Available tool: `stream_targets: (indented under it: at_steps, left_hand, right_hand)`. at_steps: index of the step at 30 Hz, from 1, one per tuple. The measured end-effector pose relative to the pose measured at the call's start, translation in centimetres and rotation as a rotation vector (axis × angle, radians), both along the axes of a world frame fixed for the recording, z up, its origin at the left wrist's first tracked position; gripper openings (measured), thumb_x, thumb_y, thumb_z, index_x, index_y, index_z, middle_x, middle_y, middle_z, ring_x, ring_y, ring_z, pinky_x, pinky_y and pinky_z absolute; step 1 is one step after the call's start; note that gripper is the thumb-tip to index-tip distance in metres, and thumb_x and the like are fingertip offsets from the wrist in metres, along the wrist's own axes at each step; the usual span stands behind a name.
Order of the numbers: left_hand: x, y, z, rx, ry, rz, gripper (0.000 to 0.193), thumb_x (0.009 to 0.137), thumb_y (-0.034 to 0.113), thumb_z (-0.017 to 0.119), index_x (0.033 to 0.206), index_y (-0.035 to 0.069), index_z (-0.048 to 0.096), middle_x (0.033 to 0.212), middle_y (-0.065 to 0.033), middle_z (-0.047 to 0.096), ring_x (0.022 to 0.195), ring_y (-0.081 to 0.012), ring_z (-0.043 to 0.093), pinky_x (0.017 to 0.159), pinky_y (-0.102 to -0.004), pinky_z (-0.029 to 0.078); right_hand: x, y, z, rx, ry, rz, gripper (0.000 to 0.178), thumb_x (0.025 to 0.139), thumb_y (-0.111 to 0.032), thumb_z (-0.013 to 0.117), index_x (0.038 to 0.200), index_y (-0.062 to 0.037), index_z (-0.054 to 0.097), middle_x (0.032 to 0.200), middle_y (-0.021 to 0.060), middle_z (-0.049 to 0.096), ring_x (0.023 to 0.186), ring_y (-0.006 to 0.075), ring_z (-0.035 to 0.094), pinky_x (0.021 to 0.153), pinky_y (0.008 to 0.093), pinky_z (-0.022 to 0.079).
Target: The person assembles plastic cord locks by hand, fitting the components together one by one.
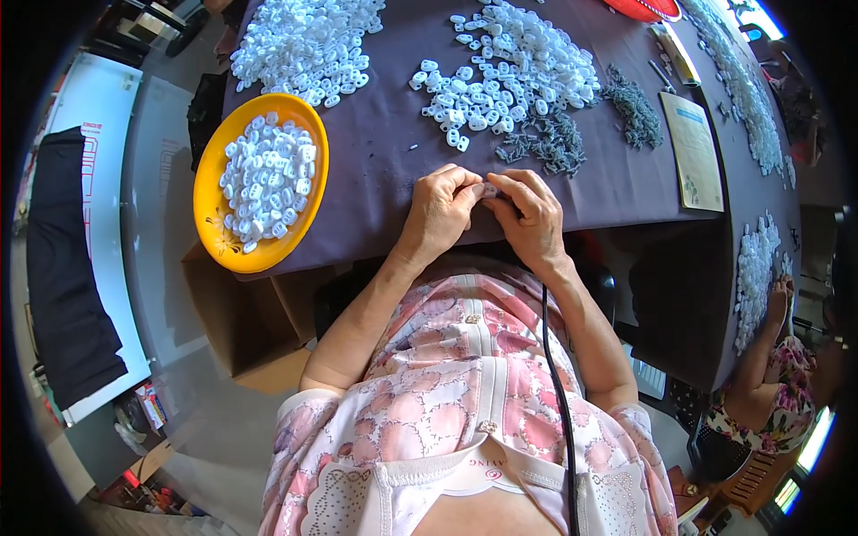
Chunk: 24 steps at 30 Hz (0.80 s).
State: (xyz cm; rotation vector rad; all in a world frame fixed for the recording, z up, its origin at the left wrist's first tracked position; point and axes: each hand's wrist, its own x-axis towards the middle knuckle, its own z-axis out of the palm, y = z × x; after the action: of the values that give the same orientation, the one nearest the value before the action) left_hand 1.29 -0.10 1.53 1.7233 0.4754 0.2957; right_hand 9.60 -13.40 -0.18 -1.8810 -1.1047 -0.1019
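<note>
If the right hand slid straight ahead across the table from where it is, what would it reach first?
Probably the small grey pile of parts just beyond the right hand; the white pieces lie further on. Depth is uncertain.

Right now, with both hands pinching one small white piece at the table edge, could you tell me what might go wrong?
1. The white piece sits between the left hand and right hand right at the table edge; a slip would likely drop it into the lap.
2. The yellow plate overhangs the edge above the cardboard box; a nudge might tip it.
</note>
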Motion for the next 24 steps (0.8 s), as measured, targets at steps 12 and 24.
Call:
stream_targets:
  at_steps: [12, 24]
  left_hand:
    - [-0.3, -0.1, 0.0, -0.022, 0.015, -0.001, 0.009, 0.083, 0.005, 0.062, 0.079, -0.003, 0.061, 0.068, -0.0078, 0.059, 0.054, -0.0099, 0.052, 0.049, -0.026, 0.041]
    - [0.2, -0.3, -1.5, 0.075, -0.147, 0.024, 0.01, 0.084, 0.006, 0.065, 0.077, -0.001, 0.061, 0.064, -0.0005, 0.055, 0.046, -0.0036, 0.047, 0.041, -0.0202, 0.036]
  right_hand:
    - [0.5, -0.9, 0.8, 0.046, -0.047, -0.028, 0.021, 0.069, -0.001, 0.07, 0.087, -0.0055, 0.062, 0.088, 0.0088, 0.059, 0.078, 0.0277, 0.059, 0.066, 0.0351, 0.048]
    - [3.4, 0.0, 1.4, -0.231, -0.181, -0.194, 0.007, 0.078, -0.011, 0.066, 0.084, -0.0095, 0.063, 0.079, 0.0071, 0.054, 0.078, 0.0268, 0.056, 0.066, 0.0374, 0.046]
